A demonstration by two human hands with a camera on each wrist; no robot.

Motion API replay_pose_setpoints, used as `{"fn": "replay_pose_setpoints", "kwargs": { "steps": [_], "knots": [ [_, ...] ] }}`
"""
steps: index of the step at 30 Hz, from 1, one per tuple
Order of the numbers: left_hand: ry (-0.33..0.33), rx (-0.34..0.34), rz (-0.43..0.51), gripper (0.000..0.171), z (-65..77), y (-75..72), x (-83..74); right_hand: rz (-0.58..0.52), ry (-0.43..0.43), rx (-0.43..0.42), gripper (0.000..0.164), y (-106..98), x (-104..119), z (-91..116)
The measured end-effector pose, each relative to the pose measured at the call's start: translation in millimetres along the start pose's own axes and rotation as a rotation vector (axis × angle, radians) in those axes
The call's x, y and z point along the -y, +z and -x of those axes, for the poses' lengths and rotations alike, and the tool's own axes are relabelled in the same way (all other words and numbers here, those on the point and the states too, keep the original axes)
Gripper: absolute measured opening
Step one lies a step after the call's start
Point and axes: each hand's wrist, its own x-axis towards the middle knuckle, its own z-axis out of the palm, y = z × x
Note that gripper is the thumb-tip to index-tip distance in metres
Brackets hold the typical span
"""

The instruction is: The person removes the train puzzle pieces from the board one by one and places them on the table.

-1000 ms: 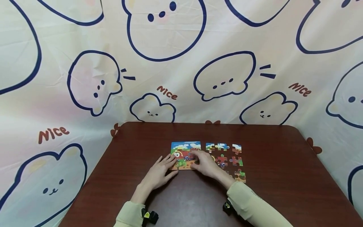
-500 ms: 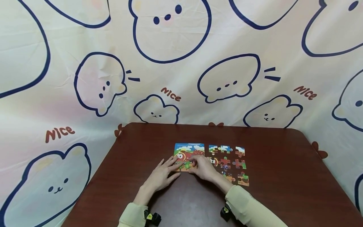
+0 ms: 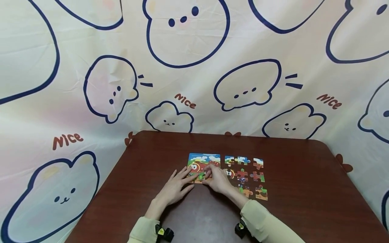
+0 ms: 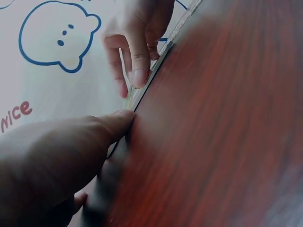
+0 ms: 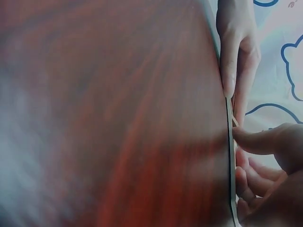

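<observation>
A square picture puzzle [image 3: 204, 158], with blue sky, clouds and a red figure with a round eye, lies flat on the table. My left hand [image 3: 174, 187] rests its spread, straight fingers on the puzzle's left part, thumb near the front edge. Over the puzzle's lower right, my right hand [image 3: 219, 179] has curled fingers. Both wrist views look nearly edge-on along the tabletop; in the right one, a thin tilted puzzle piece [image 5: 235, 121] shows at the right thumb [image 5: 255, 141], pinched. Its picture is hidden.
Several loose jigsaw pieces [image 3: 258, 177] lie in rough rows right of the puzzle, some partly behind the right hand and forearm. The brown table [image 3: 297, 189] reaches back to a printed cloth [image 3: 200, 84]. Each wrist carries a small black camera [image 3: 164, 233].
The head view has shifted, so everything sits further right. My right hand has drawn slightly toward the puzzle's near edge, fingers more curled. The left hand stays on the puzzle.
</observation>
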Motion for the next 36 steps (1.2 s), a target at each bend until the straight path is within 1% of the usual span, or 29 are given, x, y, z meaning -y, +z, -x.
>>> {"fn": "replay_pose_setpoints", "kwargs": {
  "steps": [2,6,8,10,13,15,19,22,25,30,33,36],
  "knots": [
    [0.008,-0.005,-0.007,0.048,-0.6,-0.6,-0.1,-0.03,-0.006,-0.008,0.04,0.6,-1.1,-0.3],
    [0.006,-0.008,-0.014,0.049,-1.3,-0.2,-0.3,-0.092,0.009,-0.029,0.039,0.2,-3.3,0.8],
    [-0.002,-0.009,-0.006,0.051,-1.5,1.0,-1.1,-0.125,0.019,-0.039,0.038,-3.0,-3.8,3.6],
    [-0.006,-0.007,0.003,0.052,-1.9,3.1,-2.1,-0.123,0.029,-0.062,0.037,-9.4,-4.3,8.9],
    [-0.013,-0.001,0.018,0.053,-2.6,4.7,-4.7,-0.081,0.033,-0.105,0.036,-25.4,-6.2,23.3],
    [-0.023,0.004,0.024,0.053,-1.9,3.9,-6.2,-0.029,0.047,-0.124,0.035,-38.6,-8.9,36.5],
    [-0.06,-0.008,0.024,0.051,1.0,-0.7,-6.6,0.078,0.057,-0.111,0.035,-65.6,-15.9,64.2],
    [-0.087,-0.031,0.019,0.049,2.3,-2.5,-5.7,0.16,0.047,-0.097,0.036,-80.0,-21.2,79.3],
    [-0.104,-0.039,0.018,0.049,2.6,-3.5,-5.9,0.194,0.046,-0.077,0.036,-86.0,-26.1,89.9],
    [-0.106,-0.042,0.026,0.048,1.8,-2.2,-7.0,0.218,0.021,-0.043,0.037,-87.1,-33.9,99.3],
    [-0.102,-0.041,0.031,0.048,0.1,0.3,-8.6,0.248,0.001,-0.045,0.038,-88.6,-38.0,102.8],
    [-0.087,-0.032,0.037,0.049,-3.4,2.9,-11.0,0.284,0.002,-0.055,0.038,-91.6,-42.0,106.5]
  ]
}}
